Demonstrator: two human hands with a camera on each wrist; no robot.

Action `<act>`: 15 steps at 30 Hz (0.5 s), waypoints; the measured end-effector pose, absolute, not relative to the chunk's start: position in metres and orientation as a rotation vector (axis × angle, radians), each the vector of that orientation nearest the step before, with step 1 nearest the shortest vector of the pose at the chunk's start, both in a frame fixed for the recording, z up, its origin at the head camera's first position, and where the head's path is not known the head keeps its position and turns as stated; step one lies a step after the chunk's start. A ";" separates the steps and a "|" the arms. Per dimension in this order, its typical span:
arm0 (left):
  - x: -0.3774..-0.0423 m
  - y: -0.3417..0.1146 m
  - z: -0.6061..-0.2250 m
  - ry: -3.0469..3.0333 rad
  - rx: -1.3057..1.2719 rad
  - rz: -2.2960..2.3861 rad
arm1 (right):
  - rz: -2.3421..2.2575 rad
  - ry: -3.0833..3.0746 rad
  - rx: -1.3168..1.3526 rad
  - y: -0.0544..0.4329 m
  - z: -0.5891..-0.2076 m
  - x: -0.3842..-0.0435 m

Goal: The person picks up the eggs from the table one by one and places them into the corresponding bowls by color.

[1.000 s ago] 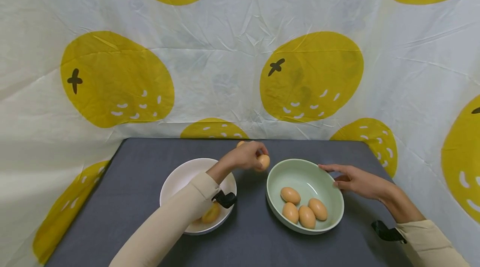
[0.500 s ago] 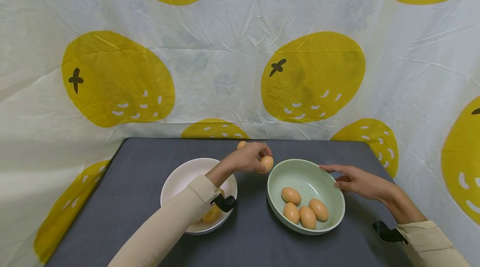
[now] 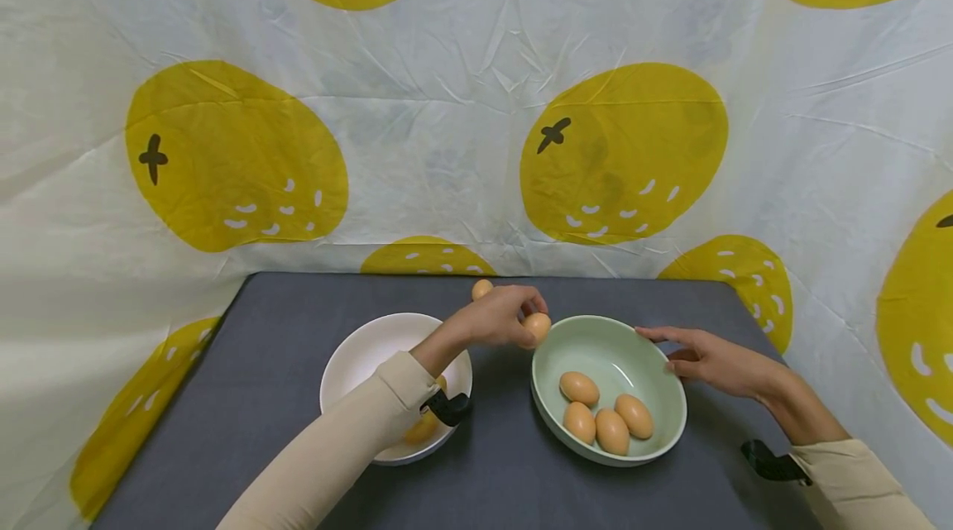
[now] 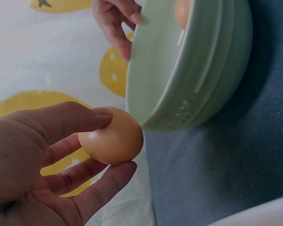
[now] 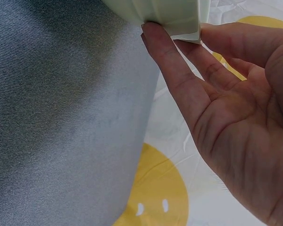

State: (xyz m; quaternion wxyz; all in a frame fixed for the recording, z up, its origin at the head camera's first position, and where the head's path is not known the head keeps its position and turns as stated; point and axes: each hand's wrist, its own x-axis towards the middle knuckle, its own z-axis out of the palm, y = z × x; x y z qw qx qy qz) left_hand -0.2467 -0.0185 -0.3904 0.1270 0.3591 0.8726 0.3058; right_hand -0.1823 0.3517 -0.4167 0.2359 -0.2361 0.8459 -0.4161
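My left hand (image 3: 500,317) pinches a brown egg (image 3: 537,328) between thumb and fingertips, beside the left rim of a pale green bowl (image 3: 554,365). In the left wrist view the held egg (image 4: 114,139) is just short of the bowl's edge. My right hand (image 3: 718,360) holds the bowl's right rim, and in the right wrist view its thumb and fingers lie on either side of the bowl wall (image 5: 174,16). Several brown eggs (image 3: 612,431) lie in the green bowl. A white bowl (image 3: 357,352) at the left is partly hidden by my left sleeve, with eggs (image 3: 423,428) in it.
Another egg (image 3: 481,289) shows behind my left hand, near the far edge of the dark grey tabletop (image 3: 499,464). A white cloth (image 3: 447,141) with large yellow fruit prints hangs behind the table.
My left hand has moved slightly right with the egg, closer to the green bowl's rim. More of the egg behind the hand now shows. My right hand stays at the rim.
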 end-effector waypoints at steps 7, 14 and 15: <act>-0.238 -0.019 -0.389 2.489 1.080 0.907 | -1.142 2.330 -0.648 0.349 -0.417 -0.176; -0.234 -0.016 -0.391 2.471 1.102 0.880 | -1.157 2.331 -0.634 0.348 -0.419 -0.169; -0.233 -0.016 -0.391 2.465 1.107 0.878 | -1.156 2.332 -0.633 0.347 -0.419 -0.168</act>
